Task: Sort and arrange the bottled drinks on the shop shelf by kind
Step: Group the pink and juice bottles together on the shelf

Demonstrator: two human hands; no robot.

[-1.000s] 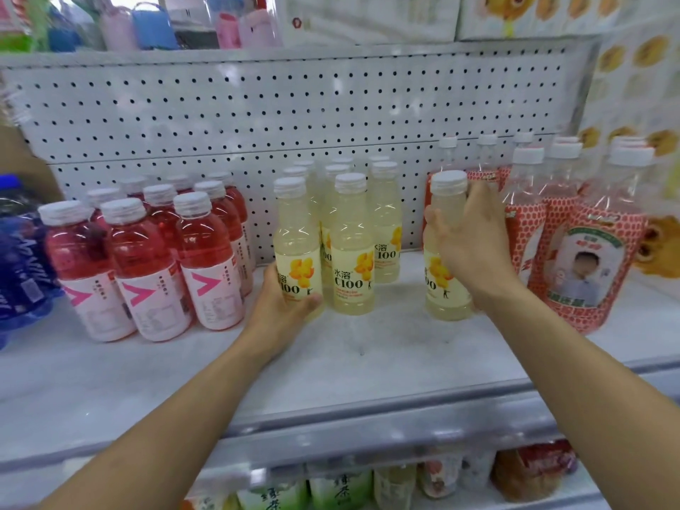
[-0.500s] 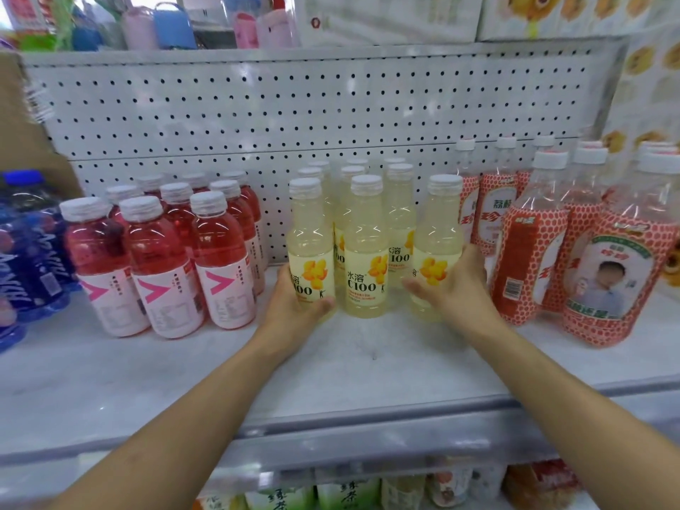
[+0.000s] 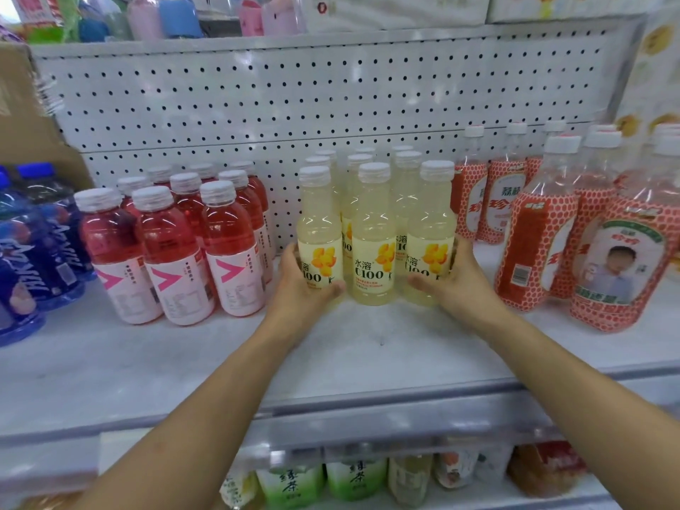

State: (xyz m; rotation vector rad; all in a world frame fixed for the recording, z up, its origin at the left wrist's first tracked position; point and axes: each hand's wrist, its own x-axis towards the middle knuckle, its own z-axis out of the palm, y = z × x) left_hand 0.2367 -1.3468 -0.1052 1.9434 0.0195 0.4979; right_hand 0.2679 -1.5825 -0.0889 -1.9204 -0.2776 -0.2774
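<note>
At the middle of the shelf (image 3: pixel 184 362), the yellow bottles (image 3: pixel 373 237) stand upright in three rows running from near to far, packed close together. On the near-left bottle, the left hand (image 3: pixel 301 288) grips the lower part, fingers curled round its left side and thumb across the label. On the near-right bottle, the right hand (image 3: pixel 460 285) grips likewise, fingers round its right side. To the left stand the red bottles (image 3: pixel 176 252), with the blue bottles (image 3: pixel 29 252) at the left edge. To the right stand the dotted-label bottles (image 3: pixel 541 244)
</note>
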